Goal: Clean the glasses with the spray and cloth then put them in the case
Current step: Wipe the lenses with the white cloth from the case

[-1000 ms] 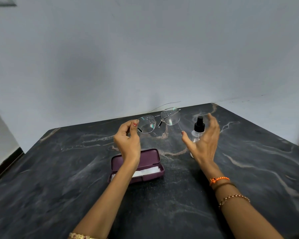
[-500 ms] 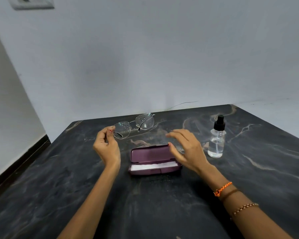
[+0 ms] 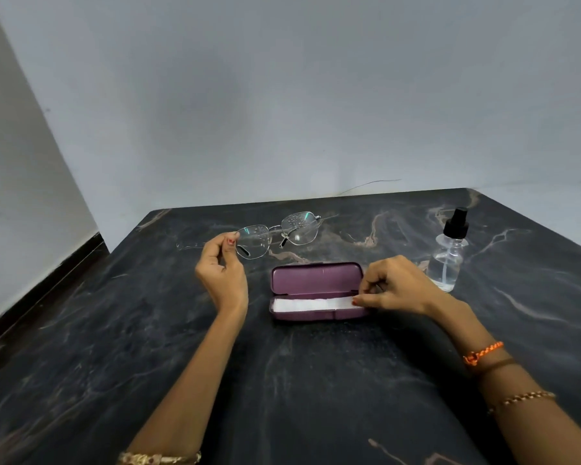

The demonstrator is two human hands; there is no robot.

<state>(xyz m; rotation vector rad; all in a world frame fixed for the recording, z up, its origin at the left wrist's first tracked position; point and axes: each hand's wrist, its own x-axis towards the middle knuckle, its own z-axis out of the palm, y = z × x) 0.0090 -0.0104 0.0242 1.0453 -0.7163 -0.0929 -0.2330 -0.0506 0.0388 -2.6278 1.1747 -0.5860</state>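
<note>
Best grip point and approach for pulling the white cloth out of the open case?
Probably pinch the cloth at its right end, coming from the right and above. It lies flat and folded along the case tray, the raised lid blocks the far side, and the right hand is already at that end.

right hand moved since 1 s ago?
Yes. The right hand left the clear spray bottle with black cap and went left to the open purple glasses case, now pinching the white cloth inside.

table (image 3: 316, 380): dark veined stone | glasses (image 3: 277, 234): thin metal | bottle (image 3: 447, 263): clear plastic
</note>
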